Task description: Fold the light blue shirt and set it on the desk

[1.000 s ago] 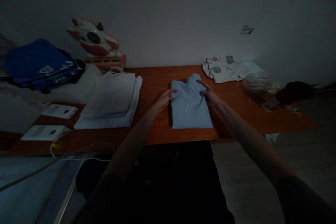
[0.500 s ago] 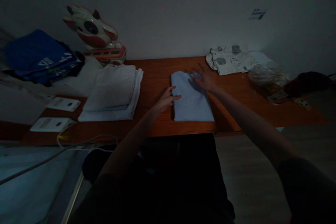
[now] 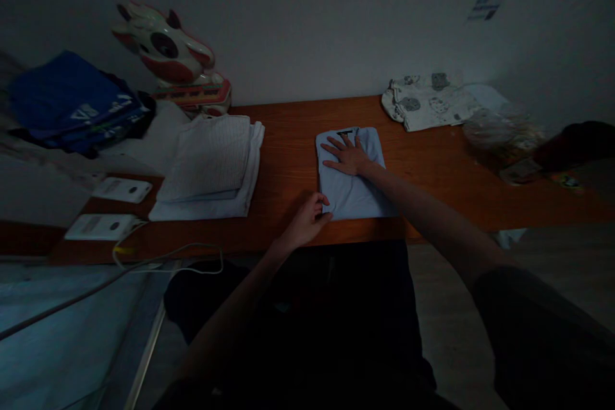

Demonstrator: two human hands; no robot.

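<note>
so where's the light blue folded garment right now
In the head view the light blue folded garment lies mid-table near the front edge, under the flat right hand, right of the white folded stack.

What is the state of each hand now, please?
Left hand: fingers curled at the near left corner of the folded light blue garment, seemingly gripping its edge.
Right hand: open, flat on it.

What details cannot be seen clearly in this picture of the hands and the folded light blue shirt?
- Head view: the left hand curls at the near corner of the light blue shirt; its fingertips are hidden, so the grip is unclear.
- The right hand lies flat and covers part of the shirt.
- The collar label is too small and dark to read.
- The wall sticker is too blurred to read.
- The dark object at the right edge is lost in shadow.
</note>
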